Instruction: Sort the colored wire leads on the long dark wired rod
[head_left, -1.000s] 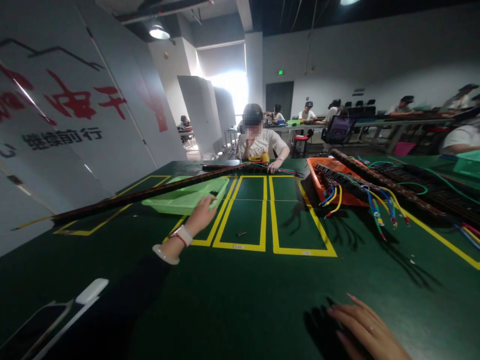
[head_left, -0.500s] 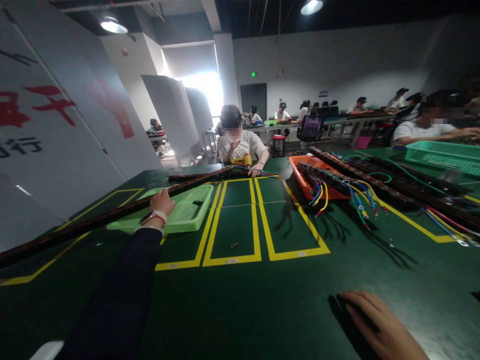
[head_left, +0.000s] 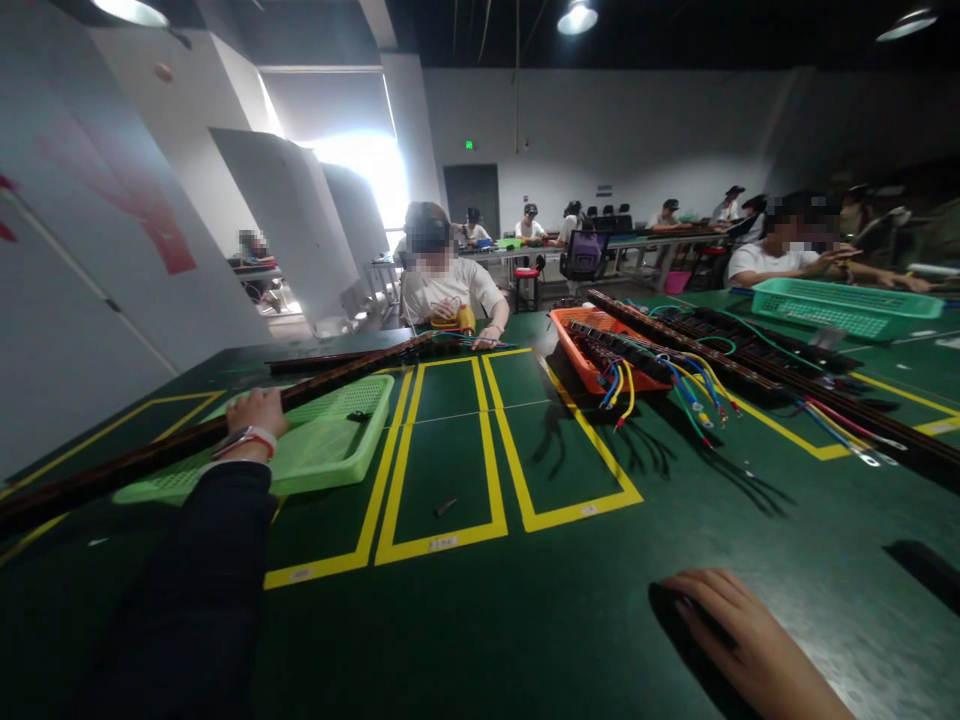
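My left hand [head_left: 256, 413] reaches out in a dark sleeve and closes on a long dark strip [head_left: 120, 466] that runs from the left edge across a light green tray [head_left: 330, 450] toward the far side of the table. My right hand [head_left: 750, 640] lies flat, palm down, on the green table [head_left: 525, 620] at the lower right, fingers stretched out, holding nothing. A small dark part [head_left: 445, 507] lies inside a yellow-taped rectangle in the middle.
An orange tray [head_left: 577, 340] holds dark strips with coloured wires [head_left: 675, 385] hanging out. More long strips [head_left: 787, 375] run along the right. A teal basket [head_left: 825, 305] sits far right. A person [head_left: 442, 285] works across the table; others sit behind.
My left hand moved from the green tray's near corner leftward onto the long dark strip and closed on it. The view turned right and my right hand stayed flat.
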